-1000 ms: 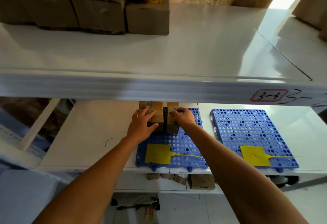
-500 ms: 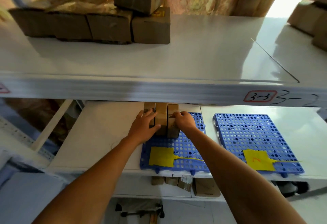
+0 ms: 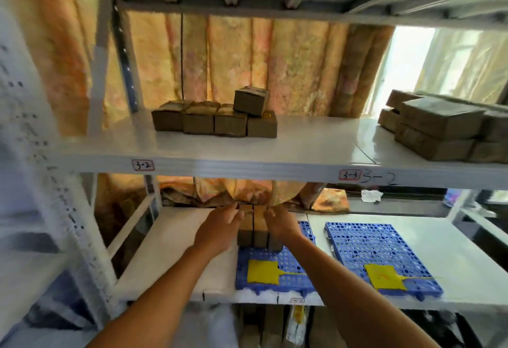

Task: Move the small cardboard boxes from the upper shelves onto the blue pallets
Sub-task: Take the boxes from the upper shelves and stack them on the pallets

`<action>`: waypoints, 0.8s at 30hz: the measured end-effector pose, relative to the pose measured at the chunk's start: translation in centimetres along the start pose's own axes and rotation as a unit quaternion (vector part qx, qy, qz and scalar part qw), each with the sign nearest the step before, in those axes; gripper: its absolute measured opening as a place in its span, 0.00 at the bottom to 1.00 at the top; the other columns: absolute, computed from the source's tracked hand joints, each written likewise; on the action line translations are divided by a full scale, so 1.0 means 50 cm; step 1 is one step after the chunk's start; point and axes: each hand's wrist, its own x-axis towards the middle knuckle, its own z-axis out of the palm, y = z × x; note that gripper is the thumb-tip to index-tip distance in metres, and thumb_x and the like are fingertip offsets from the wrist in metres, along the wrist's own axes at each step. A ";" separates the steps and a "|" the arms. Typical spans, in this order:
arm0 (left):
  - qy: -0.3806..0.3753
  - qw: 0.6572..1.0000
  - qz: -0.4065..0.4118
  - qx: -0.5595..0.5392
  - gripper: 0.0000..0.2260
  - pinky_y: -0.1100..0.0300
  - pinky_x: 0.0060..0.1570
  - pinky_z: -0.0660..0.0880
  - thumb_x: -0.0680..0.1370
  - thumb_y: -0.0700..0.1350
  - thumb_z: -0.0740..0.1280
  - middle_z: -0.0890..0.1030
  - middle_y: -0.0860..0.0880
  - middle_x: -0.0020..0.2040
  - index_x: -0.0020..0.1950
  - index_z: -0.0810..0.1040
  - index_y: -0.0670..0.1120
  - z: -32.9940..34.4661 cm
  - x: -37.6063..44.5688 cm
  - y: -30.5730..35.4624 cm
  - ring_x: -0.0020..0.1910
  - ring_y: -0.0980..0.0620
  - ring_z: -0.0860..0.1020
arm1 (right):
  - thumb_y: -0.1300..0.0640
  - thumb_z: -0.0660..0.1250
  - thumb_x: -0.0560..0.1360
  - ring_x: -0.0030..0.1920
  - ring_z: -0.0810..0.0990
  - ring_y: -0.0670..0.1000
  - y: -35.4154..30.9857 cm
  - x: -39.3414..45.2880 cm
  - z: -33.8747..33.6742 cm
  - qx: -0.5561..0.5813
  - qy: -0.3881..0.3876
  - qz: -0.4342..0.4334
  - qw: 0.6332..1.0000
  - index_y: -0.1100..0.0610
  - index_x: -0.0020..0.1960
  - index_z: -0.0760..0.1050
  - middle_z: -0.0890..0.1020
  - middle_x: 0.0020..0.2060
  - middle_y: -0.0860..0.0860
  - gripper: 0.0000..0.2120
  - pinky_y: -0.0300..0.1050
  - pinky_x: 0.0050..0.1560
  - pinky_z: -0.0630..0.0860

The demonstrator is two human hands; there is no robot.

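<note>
A tight row of small cardboard boxes (image 3: 253, 227) stands upright at the back of the left blue pallet (image 3: 291, 279) on the lower shelf. My left hand (image 3: 217, 230) presses on the row's left side and my right hand (image 3: 281, 225) on its right side, fingers curled over the top edges. On the upper shelf (image 3: 302, 144) sits another row of small boxes (image 3: 214, 122) with one tilted box (image 3: 250, 100) on top. The right blue pallet (image 3: 379, 246) carries no boxes.
Each pallet has a yellow tag, one on the left (image 3: 262, 270) and one on the right (image 3: 384, 276). Larger cardboard boxes (image 3: 439, 127) are stacked at the upper shelf's right end. A white perforated upright (image 3: 68, 224) stands at the left. A curtain hangs behind.
The view has tilted up, showing the whole upper shelf and the curtain. Both hands stay on either side of the box row on the left pallet.
</note>
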 end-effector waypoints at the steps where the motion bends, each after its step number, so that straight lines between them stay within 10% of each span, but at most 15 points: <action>1: 0.015 1.000 0.021 -0.001 0.25 0.50 0.72 0.65 0.83 0.62 0.54 0.65 0.51 0.79 0.78 0.64 0.56 -0.024 -0.028 0.014 0.77 0.49 0.64 | 0.50 0.57 0.84 0.59 0.81 0.64 -0.028 -0.032 -0.004 -0.012 0.001 -0.029 0.999 0.60 0.63 0.77 0.82 0.59 0.64 0.18 0.49 0.50 0.72; 8: 0.117 0.990 0.068 0.034 0.30 0.56 0.47 0.73 0.77 0.73 0.44 0.81 0.56 0.63 0.66 0.75 0.62 -0.192 -0.138 0.098 0.59 0.51 0.80 | 0.45 0.56 0.82 0.57 0.83 0.60 -0.221 -0.192 -0.046 -0.045 0.015 -0.170 0.984 0.54 0.65 0.77 0.84 0.59 0.56 0.19 0.54 0.55 0.80; 17: 0.182 0.979 0.068 -0.066 0.37 0.51 0.65 0.69 0.75 0.76 0.46 0.73 0.51 0.74 0.77 0.67 0.57 -0.338 0.002 0.246 0.71 0.48 0.72 | 0.41 0.57 0.80 0.53 0.83 0.59 -0.341 -0.126 -0.245 0.059 0.205 -0.178 0.960 0.48 0.56 0.74 0.85 0.54 0.52 0.14 0.52 0.47 0.78; 24: 0.174 0.982 -0.007 -0.074 0.35 0.43 0.67 0.71 0.76 0.71 0.51 0.72 0.45 0.73 0.77 0.66 0.52 -0.348 0.244 0.293 0.70 0.41 0.72 | 0.40 0.52 0.83 0.68 0.73 0.60 -0.342 0.094 -0.332 -0.040 0.251 -0.117 0.960 0.54 0.73 0.67 0.78 0.67 0.55 0.25 0.58 0.63 0.68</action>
